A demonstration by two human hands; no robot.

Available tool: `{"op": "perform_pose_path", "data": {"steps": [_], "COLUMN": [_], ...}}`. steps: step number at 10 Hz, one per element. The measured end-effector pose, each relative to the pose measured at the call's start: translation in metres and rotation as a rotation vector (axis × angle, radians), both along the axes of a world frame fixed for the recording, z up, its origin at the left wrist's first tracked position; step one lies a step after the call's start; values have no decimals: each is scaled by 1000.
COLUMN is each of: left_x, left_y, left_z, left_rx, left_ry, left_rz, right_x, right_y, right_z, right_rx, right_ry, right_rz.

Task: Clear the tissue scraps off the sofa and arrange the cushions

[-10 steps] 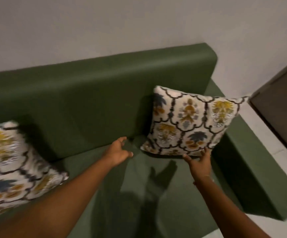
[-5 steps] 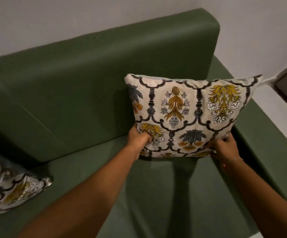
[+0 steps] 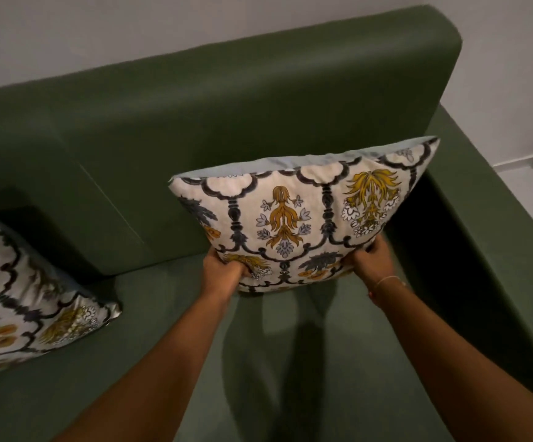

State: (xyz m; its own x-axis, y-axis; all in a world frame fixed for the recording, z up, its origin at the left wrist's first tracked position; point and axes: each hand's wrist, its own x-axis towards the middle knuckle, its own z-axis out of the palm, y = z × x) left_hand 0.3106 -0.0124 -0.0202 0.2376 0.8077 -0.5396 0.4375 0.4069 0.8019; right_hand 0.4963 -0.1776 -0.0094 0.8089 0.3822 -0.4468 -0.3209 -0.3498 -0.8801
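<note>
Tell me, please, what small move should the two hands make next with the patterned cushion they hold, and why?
Probably set the patterned cushion back down upright against the backrest near the armrest. The left hand and right hand pinch its lower edge, holding it above the seat, and that corner is free. The other cushion already lies at the far end.

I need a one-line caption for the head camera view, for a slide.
Both hands, left and right, grip the patterned cushion by its lower edge above the green sofa.

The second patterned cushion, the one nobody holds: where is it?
In the head view, the loose cushion lies at the left edge on the sofa seat.
</note>
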Motion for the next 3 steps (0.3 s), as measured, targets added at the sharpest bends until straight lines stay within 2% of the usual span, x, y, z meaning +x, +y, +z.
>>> {"op": "perform_pose_path", "data": {"steps": [2, 3], "left_x": [-18, -52], "left_y": [2, -1], "left_z": [5, 9], "left_rx": [23, 58], "left_ry": [26, 205], "left_rz": [-167, -269], "right_x": [-18, -47], "right_y": [-13, -26], "right_z": [15, 44], "right_rx": [-111, -170], "right_ry": [-56, -96], "right_rz": [15, -133]}}
